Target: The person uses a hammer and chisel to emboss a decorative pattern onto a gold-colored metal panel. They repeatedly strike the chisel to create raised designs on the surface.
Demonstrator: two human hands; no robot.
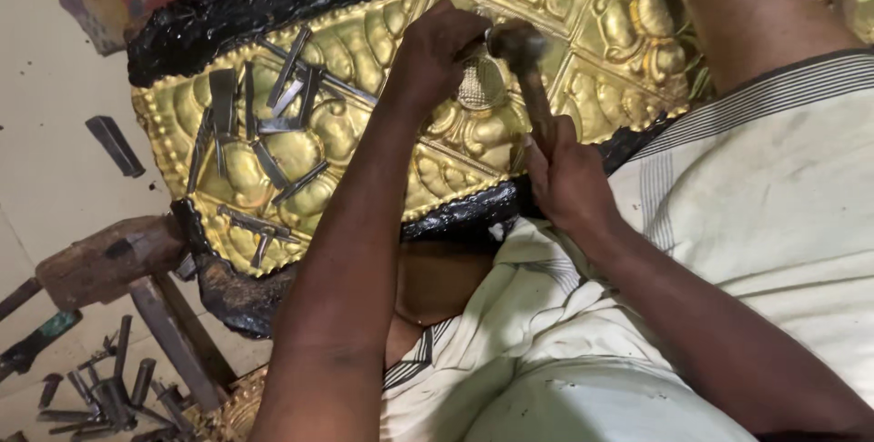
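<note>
An embossed golden metal sheet lies on a bed of black pitch. My left hand is closed around a small chisel held upright on the sheet's centre. My right hand grips the wooden handle of a hammer, whose dark head sits right beside the chisel's top. Several loose steel chisels lie scattered on the left part of the sheet.
A wooden mallet-like block rests at the lower left, with more punches piled on the pale floor. One dark bar lies alone on the floor. My white striped cloth covers my lap at right.
</note>
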